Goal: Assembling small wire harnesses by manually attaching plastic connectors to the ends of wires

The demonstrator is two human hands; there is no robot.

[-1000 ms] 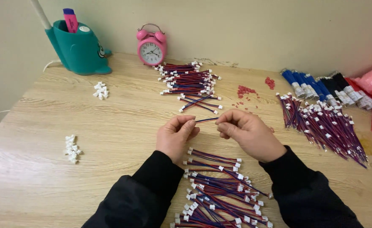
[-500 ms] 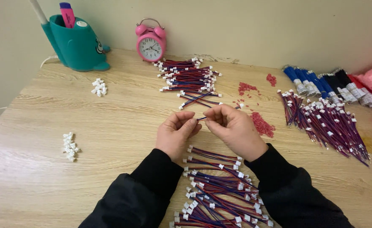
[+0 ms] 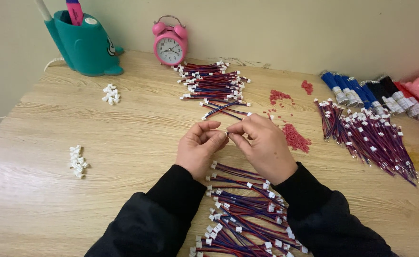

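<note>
My left hand (image 3: pixel 197 147) and my right hand (image 3: pixel 264 145) meet fingertip to fingertip over the middle of the wooden table (image 3: pixel 43 190). Together they pinch a short red-and-blue wire lead with a small white connector (image 3: pixel 227 133), almost wholly hidden between the fingers. Just below my wrists lies a pile of similar wire leads (image 3: pixel 242 214) with white plugs. A second stack of such leads (image 3: pixel 214 85) lies beyond my hands, towards the wall.
A pink alarm clock (image 3: pixel 170 44) and a teal holder (image 3: pixel 83 44) stand at the back. Two small heaps of white connectors (image 3: pixel 110 93) (image 3: pixel 77 161) lie left. Red bits (image 3: pixel 295 135), a big wire bundle (image 3: pixel 369 138) and blue and black bundles (image 3: pixel 376 93) lie right.
My hands have drawn together: a second ago they held the wire stretched out between them, and now the fingertips touch and the wire is hidden. The view has shifted slightly.
</note>
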